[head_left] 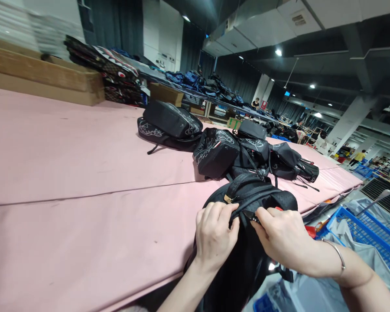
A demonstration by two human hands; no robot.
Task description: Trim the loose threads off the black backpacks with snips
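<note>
A black backpack (247,255) hangs over the near edge of the pink table (84,182), its top handle pointing away from me. My left hand (214,236) is closed, gripping the fabric at the backpack's top beside a small gold fitting (228,199). My right hand (277,236) pinches the zipper pull (249,215) near the top seam. A thin bracelet (338,253) circles my right wrist. Both hands touch the same bag, a few centimetres apart.
Several more black backpacks with white prints (214,149) lie further along the table. Cardboard boxes (42,73) and stacked patterned bags (117,73) stand at the far left. A blue crate (373,236) sits on the floor to the right. Other people work in the distance.
</note>
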